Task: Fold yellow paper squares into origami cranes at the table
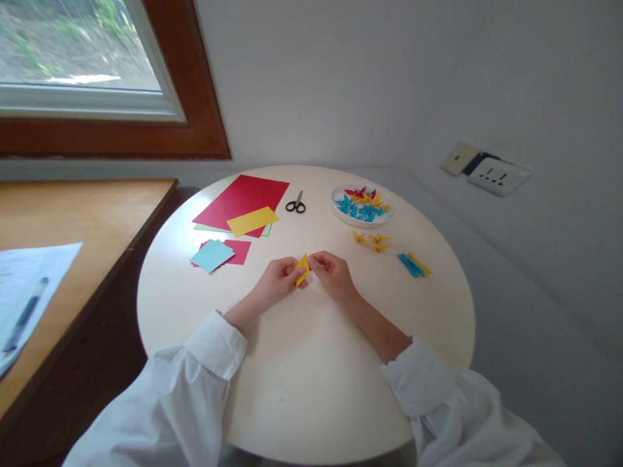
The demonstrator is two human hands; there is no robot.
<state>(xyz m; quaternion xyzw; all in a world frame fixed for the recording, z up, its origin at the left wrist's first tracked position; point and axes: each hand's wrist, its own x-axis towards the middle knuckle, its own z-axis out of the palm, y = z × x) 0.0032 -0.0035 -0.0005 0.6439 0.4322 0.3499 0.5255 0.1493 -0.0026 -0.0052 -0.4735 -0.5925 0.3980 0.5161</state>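
Observation:
A small folded yellow paper piece [302,268] is pinched between both hands over the middle of the round white table [311,370]. My left hand [278,279] grips its left side with curled fingers. My right hand [331,274] holds its right edge with thumb and fingertips. Both wrists rest on the tabletop. White sleeves cover both forearms.
Red, green and yellow sheets [242,206] lie at the far left with small blue and red squares [219,253] in front. Black scissors [296,203], a white plate of folded paper figures [363,205], loose yellow figures [372,241] and blue-yellow strips [413,264] lie beyond. A wooden desk [63,240] holds paper and a pen.

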